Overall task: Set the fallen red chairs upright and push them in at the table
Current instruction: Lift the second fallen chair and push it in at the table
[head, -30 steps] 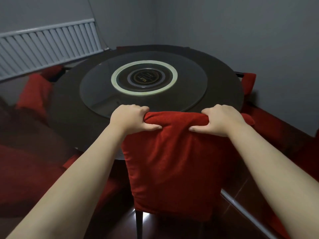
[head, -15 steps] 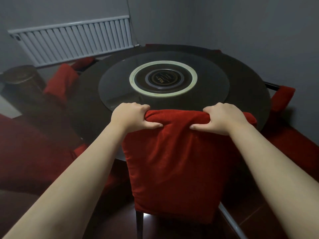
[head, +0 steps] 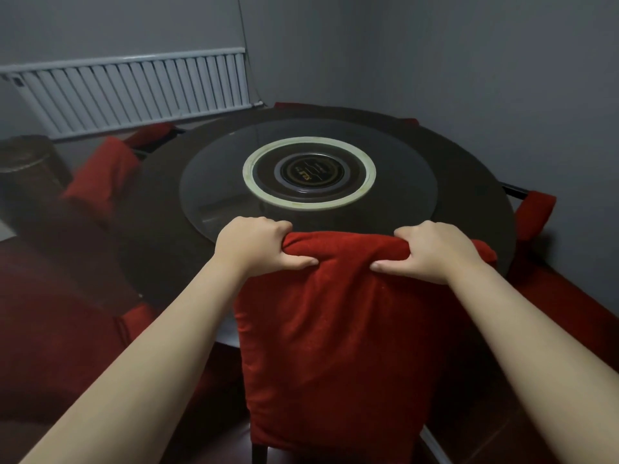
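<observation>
A red fabric-covered chair (head: pixel 338 336) stands upright right in front of me, its back against the near edge of the round dark table (head: pixel 469 169). My left hand (head: pixel 254 246) grips the top left of the chair back, thumb on the near side. My right hand (head: pixel 435 252) grips the top right the same way. The seat is hidden under the table. Another red chair (head: pixel 100 172) stands at the table's left side. A third red chair (head: pixel 534 216) shows at the right edge, by the wall.
A glass turntable (head: pixel 395 155) with a pale ring lies on the table. A white radiator (head: pixel 134 92) runs along the far wall. A dark round stool (head: pixel 26 165) stands at the left. Grey walls close in behind and to the right.
My view has swung left, showing more of the radiator and the stool. Both hands keep the same grip on the chair back.
</observation>
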Demonstrator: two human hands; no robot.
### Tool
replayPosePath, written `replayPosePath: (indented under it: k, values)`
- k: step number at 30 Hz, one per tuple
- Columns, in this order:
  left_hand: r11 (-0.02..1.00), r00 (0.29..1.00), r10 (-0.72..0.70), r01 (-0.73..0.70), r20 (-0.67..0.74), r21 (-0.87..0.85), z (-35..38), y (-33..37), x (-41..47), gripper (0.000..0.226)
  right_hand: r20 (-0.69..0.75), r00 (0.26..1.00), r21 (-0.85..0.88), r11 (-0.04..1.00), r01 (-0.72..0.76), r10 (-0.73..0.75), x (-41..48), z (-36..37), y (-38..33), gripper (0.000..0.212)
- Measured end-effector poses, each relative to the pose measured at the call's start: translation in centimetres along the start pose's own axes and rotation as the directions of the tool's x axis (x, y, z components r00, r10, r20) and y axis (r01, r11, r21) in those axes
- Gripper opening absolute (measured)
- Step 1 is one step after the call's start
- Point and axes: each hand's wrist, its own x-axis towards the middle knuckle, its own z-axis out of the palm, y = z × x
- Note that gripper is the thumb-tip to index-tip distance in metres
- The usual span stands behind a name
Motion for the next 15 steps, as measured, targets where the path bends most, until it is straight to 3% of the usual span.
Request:
replayPosePath:
  k: [15]
  values:
    - [1.000, 0.998, 0.024, -0.023, 0.060, -0.013, -0.44, -0.46, 0.24, 0.081, -0.005, 1.000, 0.006, 1.000, -0.015, 0.015, -0.22, -0.22, -0.44, 0.082]
